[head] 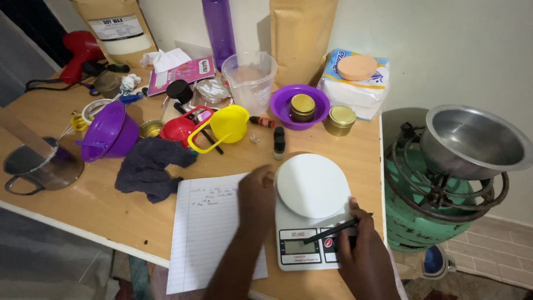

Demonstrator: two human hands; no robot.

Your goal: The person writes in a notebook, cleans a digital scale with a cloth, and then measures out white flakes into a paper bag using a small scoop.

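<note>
Two hands at the white kitchen scale [310, 214] on the table [100, 205]: left hand [256, 191] curls loosely against its left edge, gripping nothing; right hand [363, 250] pinches a black pen [332, 229], tip over the button panel beside the display. Platform bare. Lined sheet [208, 236] touches the scale's left side. Step looks like switching on or zeroing. Next calls for a light press, then a container on the platform

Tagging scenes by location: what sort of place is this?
Likely a home craft bench, perhaps for candle making: a wooden table with a kitchen scale, a brown wax bag, gold-lidded jars, and a gas cylinder burner alongside.
</note>
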